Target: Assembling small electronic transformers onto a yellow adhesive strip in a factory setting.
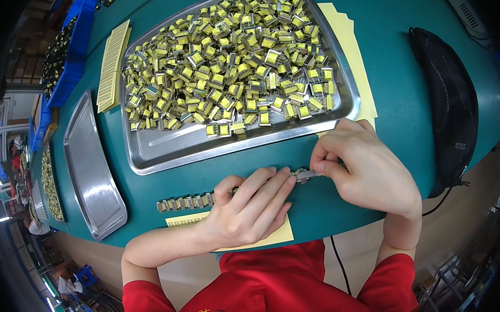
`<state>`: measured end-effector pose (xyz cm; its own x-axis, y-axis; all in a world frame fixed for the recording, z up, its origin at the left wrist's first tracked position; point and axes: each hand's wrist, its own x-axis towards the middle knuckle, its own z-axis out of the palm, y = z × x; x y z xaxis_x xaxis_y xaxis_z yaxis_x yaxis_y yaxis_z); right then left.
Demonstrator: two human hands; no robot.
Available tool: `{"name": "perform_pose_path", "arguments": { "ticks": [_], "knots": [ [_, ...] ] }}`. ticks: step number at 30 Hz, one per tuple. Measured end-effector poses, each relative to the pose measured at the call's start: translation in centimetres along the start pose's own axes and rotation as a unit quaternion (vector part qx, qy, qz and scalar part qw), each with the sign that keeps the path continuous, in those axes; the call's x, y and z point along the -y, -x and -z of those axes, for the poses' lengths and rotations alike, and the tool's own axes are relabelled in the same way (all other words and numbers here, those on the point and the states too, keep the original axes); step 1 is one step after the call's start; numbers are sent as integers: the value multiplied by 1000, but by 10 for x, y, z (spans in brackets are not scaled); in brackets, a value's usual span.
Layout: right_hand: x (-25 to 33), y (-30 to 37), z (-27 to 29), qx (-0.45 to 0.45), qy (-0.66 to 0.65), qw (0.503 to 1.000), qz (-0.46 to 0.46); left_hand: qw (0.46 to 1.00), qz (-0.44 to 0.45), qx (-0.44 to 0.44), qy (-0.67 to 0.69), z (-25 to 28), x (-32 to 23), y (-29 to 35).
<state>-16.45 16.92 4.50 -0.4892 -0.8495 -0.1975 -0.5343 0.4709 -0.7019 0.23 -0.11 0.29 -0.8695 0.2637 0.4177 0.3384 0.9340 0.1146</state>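
A row of small transformers with metal-grey cores lies on the green table in front of me. My left hand rests over the row with its fingers stretched out, covering the middle of it; the fingertips touch the pieces near the right end. At that end my right hand pinches a small flat grey piece between thumb and fingers. What exactly it is, I cannot make out. Just beyond both hands stands a large metal tray heaped with loose yellow-taped transformers.
Yellow paper sheets lie under my left wrist, beneath the tray's right side and at its left. A smaller metal tray sits left, blue bins farther back. A black pouch lies right.
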Motion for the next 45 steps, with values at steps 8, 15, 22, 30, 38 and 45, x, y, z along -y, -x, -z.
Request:
{"name": "perform_pose_path", "arguments": {
  "ticks": [8, 15, 22, 30, 38, 45],
  "knots": [
    [-1, 0, 3, 28, -35, 999, -20, 1000, -8, 8, -4, 0, 0, 0],
    [3, -1, 5, 47, -47, 997, -44, 1000, -14, -13, -13, 0, 1, -1],
    [-2, 1, 15, -8, -25, 999, -43, 1000, -11, -18, -17, -1, 1, -1],
    [-2, 2, 14, -10, 4, 1000, -25, 998, -44, -1, -47, -4, 5, 4],
    [-4, 1, 11, -1, 7, 1000, -26, 999, -5, 1, -44, -2, -3, 1],
    [-3, 0, 10, -5, 8, 1000, -27, 999, -2, 7, -38, -2, -2, 1]
  ]
}}
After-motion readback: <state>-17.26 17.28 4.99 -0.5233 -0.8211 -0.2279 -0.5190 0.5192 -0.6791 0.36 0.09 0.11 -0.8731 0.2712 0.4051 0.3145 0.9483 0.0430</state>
